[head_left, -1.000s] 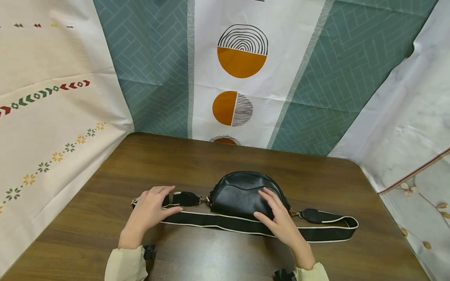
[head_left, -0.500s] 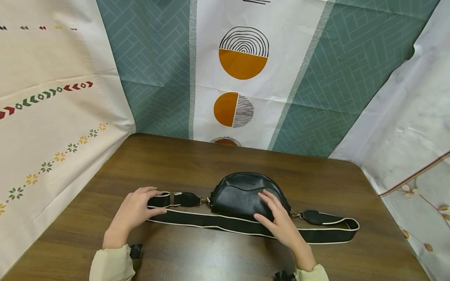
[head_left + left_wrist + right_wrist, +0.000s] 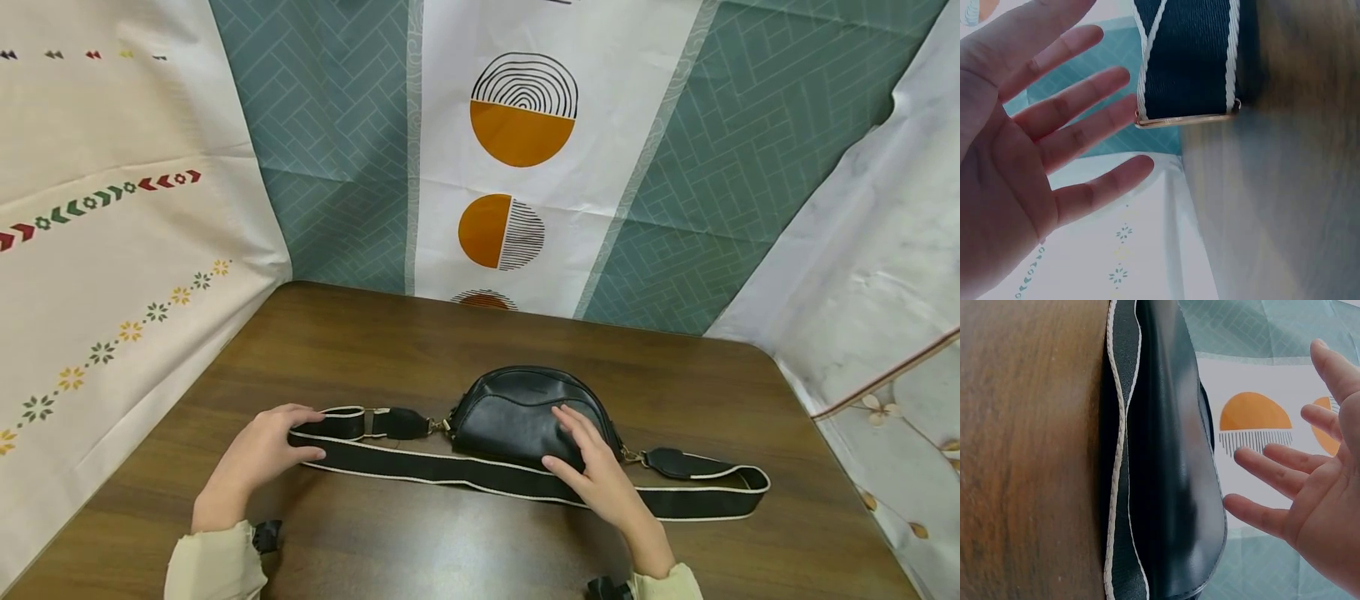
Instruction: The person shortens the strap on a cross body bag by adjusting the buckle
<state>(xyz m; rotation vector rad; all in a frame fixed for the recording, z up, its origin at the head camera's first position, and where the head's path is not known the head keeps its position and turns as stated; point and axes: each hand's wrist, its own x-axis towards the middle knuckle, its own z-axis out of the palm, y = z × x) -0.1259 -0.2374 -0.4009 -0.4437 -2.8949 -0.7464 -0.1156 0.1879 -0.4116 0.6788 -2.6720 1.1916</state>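
Note:
A black half-round shoulder bag (image 3: 495, 427) rests on the wooden table, its wide black strap (image 3: 420, 464) with white edges running along in front of it. My left hand (image 3: 258, 454) is at the strap's left loop, thumb and fingers apart. In the left wrist view, its fingers (image 3: 1085, 140) spread straight beside the strap (image 3: 1190, 62) and its gold-coloured metal slider (image 3: 1185, 121). My right hand (image 3: 596, 471) hovers before the bag's right half with fingers spread, holding nothing. The right wrist view shows the bag's front (image 3: 1175, 462) beside that hand (image 3: 1319, 509).
Wooden tabletop (image 3: 360, 333) surrounds the bag. A teal and white patterned cloth (image 3: 337, 208) hangs behind the table, a cream embroidered cloth (image 3: 112, 275) at the left and a pale floral one (image 3: 885, 333) at the right. Metal clasps (image 3: 633, 456) join strap and bag.
My left hand has moved left along the strap to its looped end, uncovering the slider and more of the strap. My right hand, the bag and the strap look unmoved.

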